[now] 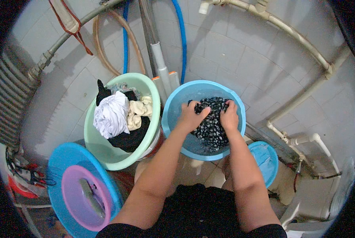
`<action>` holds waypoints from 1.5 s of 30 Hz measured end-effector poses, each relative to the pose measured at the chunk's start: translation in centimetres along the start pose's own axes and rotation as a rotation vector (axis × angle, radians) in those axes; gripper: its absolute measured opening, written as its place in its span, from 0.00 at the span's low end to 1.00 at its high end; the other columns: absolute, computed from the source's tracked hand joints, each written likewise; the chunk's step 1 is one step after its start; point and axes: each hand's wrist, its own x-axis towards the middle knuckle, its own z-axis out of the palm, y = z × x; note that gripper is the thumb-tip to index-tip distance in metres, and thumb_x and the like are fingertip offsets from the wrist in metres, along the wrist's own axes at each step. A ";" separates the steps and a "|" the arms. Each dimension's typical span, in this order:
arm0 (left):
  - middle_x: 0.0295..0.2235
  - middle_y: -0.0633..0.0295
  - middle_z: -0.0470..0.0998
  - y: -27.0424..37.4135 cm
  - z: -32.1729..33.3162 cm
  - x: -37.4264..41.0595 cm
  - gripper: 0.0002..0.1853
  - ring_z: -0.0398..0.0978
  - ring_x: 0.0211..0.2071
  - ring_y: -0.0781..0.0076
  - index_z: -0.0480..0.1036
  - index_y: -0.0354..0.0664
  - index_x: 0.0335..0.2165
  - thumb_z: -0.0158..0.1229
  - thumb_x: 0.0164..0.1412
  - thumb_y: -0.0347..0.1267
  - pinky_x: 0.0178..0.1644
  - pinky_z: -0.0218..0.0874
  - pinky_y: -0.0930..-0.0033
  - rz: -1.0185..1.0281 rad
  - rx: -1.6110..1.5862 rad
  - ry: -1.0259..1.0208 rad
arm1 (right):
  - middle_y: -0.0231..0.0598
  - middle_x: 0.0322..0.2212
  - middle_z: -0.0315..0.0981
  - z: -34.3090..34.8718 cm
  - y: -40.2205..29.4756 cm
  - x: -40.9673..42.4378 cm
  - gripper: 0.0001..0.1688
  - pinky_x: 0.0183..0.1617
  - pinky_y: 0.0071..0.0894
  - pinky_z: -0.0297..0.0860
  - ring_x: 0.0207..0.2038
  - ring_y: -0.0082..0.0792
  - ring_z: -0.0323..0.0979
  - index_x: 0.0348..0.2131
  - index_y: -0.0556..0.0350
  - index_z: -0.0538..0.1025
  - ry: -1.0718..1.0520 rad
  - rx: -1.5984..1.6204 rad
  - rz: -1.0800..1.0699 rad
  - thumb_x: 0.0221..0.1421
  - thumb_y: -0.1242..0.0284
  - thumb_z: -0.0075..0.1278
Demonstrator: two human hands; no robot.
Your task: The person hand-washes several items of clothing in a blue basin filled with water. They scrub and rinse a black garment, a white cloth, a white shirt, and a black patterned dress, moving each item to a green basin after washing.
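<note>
A black fabric garment with a white speckled pattern lies bunched and wet in a light blue plastic basin. My left hand grips its upper left part, thumb pointing right. On the other side, my right hand holds the upper right part, its fingertips curled into the cloth. Greyish water shows in the basin around the garment's lower end. To the left stands a pale green basin with a white crumpled cloth, a cream cloth and black cloth inside.
A pink basin rests in a larger blue basin at lower left. A small blue basin stands by my right arm. Pipes and a blue hose run along the tiled wall. A squeegee-like tool leans behind the basins.
</note>
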 end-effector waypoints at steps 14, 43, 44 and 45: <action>0.46 0.52 0.66 -12.0 3.8 6.3 0.34 0.65 0.46 0.57 0.57 0.43 0.51 0.56 0.50 0.47 0.48 0.58 0.55 -0.530 -0.696 -0.088 | 0.49 0.36 0.70 3.2 -0.3 -3.2 0.22 0.45 0.40 0.64 0.41 0.49 0.68 0.40 0.53 0.71 -0.176 0.128 -0.262 0.39 0.80 0.43; 0.36 0.50 0.74 3.0 -2.3 -1.1 0.24 0.72 0.38 0.54 0.69 0.38 0.39 0.59 0.42 0.39 0.44 0.61 0.63 0.316 0.248 -0.585 | 0.44 0.47 0.60 -12.7 -5.7 -3.3 0.47 0.54 0.34 0.58 0.49 0.43 0.62 0.54 0.49 0.58 -0.571 0.305 -0.660 0.30 0.85 0.50; 0.30 0.52 0.76 3.2 -2.5 -1.7 0.18 0.74 0.34 0.60 0.72 0.37 0.32 0.57 0.41 0.36 0.40 0.62 0.60 0.278 0.219 -0.507 | 0.46 0.48 0.57 -12.7 -5.5 -3.3 0.51 0.52 0.34 0.59 0.50 0.46 0.61 0.57 0.46 0.55 -0.580 0.188 -0.675 0.30 0.82 0.52; 0.30 0.53 0.76 3.6 -2.9 -1.9 0.18 0.73 0.34 0.62 0.72 0.37 0.33 0.57 0.42 0.36 0.40 0.62 0.61 0.249 0.178 -0.484 | 0.47 0.48 0.57 -12.6 -5.4 -3.3 0.51 0.52 0.34 0.59 0.51 0.46 0.60 0.57 0.45 0.54 -0.555 0.168 -0.639 0.30 0.81 0.53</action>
